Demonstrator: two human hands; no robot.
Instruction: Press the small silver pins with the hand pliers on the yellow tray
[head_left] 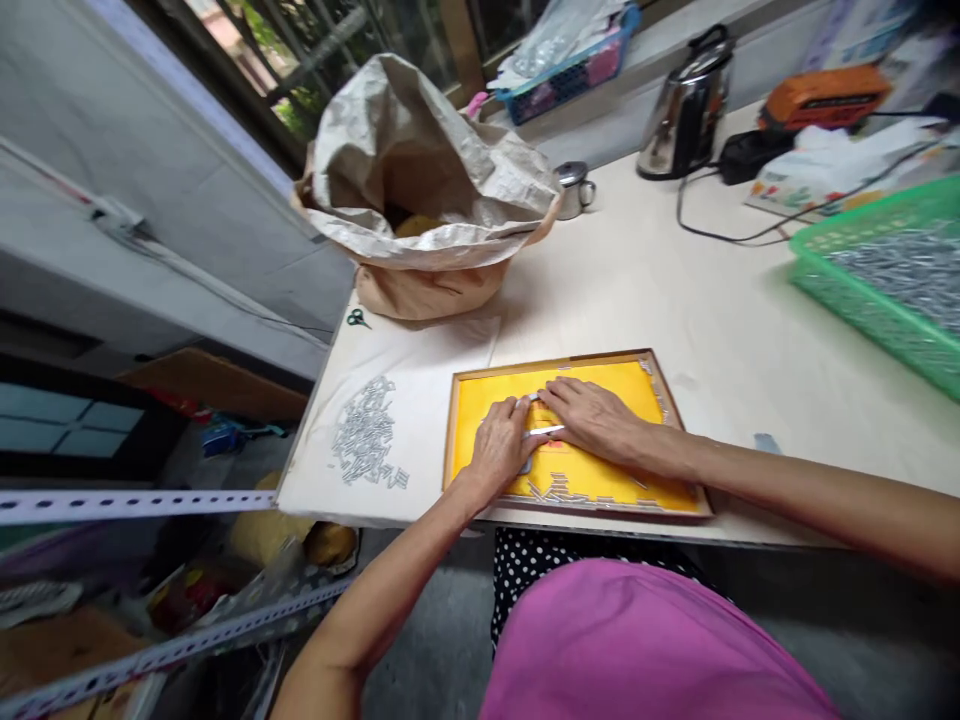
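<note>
1. Grip first: left hand point(499, 440) and right hand point(598, 417) face each other, fingers bent in close, at either end of a narrow pale strip point(546, 431). Pinching it or merely pressing? I cannot tell from above.
2. Just beyond, another pale sliver point(532, 397) shows between the forefingers; whether it belongs to the same piece, the fingers hide.
3. And where is it all? Over the yellow lining point(600, 474), a little left of middle in the shallow tray point(517, 367), which lies at the near edge of the worktop point(750, 330).
4. Good form here, I'd judge, is even pressure from both sides; if one hand outpushes the other, the strip could skew or slip free.
5. Wrists low, and that helps: keeping the fingertips close to the lining should steady the work.
6. Watch the loose metal pins point(559, 492) along the tray's near side, close to the left wrist; a dragging sleeve-line of forearm could scatter them, so small finger movements look wiser.
7. Over on the left, a heap of similar pins point(365, 430) sits near the tray, apart from both hands; elbows out wide would suit it best left undisturbed.
</note>
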